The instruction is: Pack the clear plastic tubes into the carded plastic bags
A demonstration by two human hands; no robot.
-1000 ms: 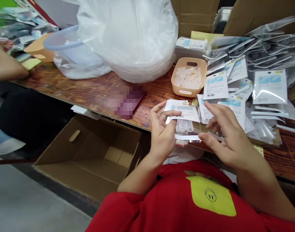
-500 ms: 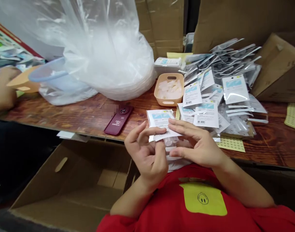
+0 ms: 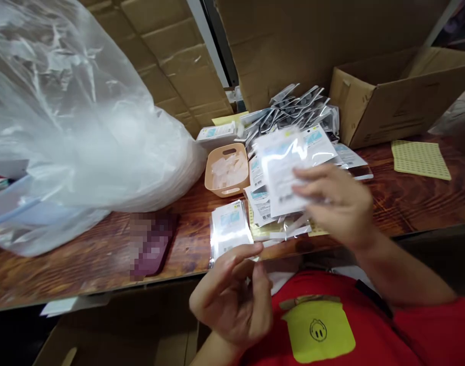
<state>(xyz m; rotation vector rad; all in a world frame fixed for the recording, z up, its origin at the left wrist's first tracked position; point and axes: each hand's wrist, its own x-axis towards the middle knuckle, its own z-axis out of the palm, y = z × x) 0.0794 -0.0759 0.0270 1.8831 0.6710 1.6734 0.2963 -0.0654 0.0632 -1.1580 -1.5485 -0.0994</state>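
Observation:
My right hand [image 3: 337,203] has its fingers on a white printed packet [image 3: 282,175], blurred by motion, over the pile of clear packets. My left hand [image 3: 236,295] is near the table's front edge, thumb and index finger bent towards each other; a small pale bit shows between the fingertips, too small to make out. Just beyond it lies a stack of printed cards [image 3: 229,226] in clear film. Behind the packet in my right hand are more packets [image 3: 318,145] with blue and white labels.
A peach basket [image 3: 227,190] holds small translucent pieces. On the left are a big plastic bag [image 3: 114,152] and a dark red phone [image 3: 158,246]. A cardboard box [image 3: 404,109] and a yellow dotted sheet [image 3: 421,158] are at the right.
The view has turned to the right. My right hand has moved up and right, away from my left hand, with a packet. The printed cards now lie beyond my left hand.

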